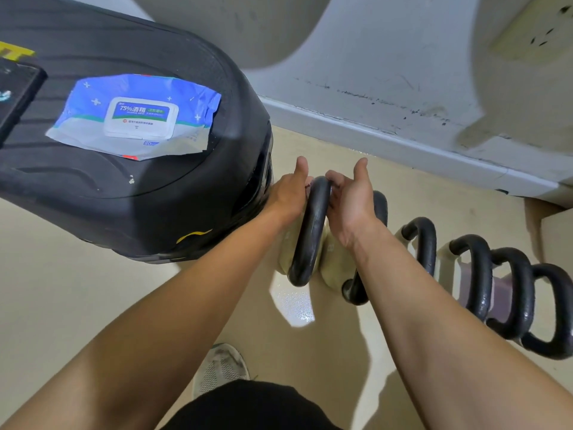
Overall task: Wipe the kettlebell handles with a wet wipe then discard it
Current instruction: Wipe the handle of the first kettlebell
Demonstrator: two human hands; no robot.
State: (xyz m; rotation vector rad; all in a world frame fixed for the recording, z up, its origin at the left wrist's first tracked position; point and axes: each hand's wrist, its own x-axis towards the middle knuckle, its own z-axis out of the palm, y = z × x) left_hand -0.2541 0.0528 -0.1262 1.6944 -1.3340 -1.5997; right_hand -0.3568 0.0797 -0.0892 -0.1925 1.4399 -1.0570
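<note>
Both hands curl around the far top of the first kettlebell handle (310,231) on the floor: left hand (290,193), right hand (352,200). No wipe shows. The handle looks hard, heavy, and smooth; holding it at the top bend seems best.

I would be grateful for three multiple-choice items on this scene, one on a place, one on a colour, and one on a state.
1. Where does the pack of wet wipes lie?
A. on the floor beside the shoe
B. on top of the black machine housing
C. on a kettlebell

2. What colour are the kettlebell handles?
A. black
B. red
C. white

3. What are the two hands doing?
A. resting on the wipes pack
B. hanging free in the air
C. touching the far end of the leftmost kettlebell handle from both sides

Answers: 1 B, the pack lies flat on the dark housing. 2 A, every loop in the row is black. 3 C, the left hand and the right hand flank that handle.
</note>
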